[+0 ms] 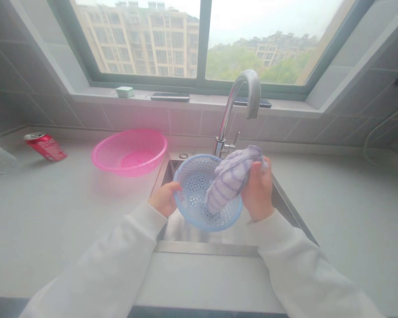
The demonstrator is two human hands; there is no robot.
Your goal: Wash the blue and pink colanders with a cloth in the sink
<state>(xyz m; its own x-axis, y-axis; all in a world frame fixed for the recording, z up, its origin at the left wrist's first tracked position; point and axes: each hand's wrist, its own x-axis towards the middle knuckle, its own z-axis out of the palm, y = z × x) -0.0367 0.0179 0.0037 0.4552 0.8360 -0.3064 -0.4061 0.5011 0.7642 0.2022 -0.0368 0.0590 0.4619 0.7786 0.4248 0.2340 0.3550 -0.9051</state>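
Blue basket (194, 217) is held over sink (205, 248), rim pinched by left hand (164, 198), interior partly hidden by striped cloth (234, 176) clutched in right hand (259, 190). Red can (48, 148), left: lettering can't be read.

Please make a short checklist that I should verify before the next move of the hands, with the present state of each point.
1. Left hand grips the rim of the blue basket: ok.
2. Right hand holds the striped cloth: ok.
3. Blue basket is over the sink: ok.
4. No water stream shows at the faucet spout: ok.
5. Pink basket is apart from both hands, on the counter left of the sink: ok.
6. Blue basket is fully dry: cannot tell.
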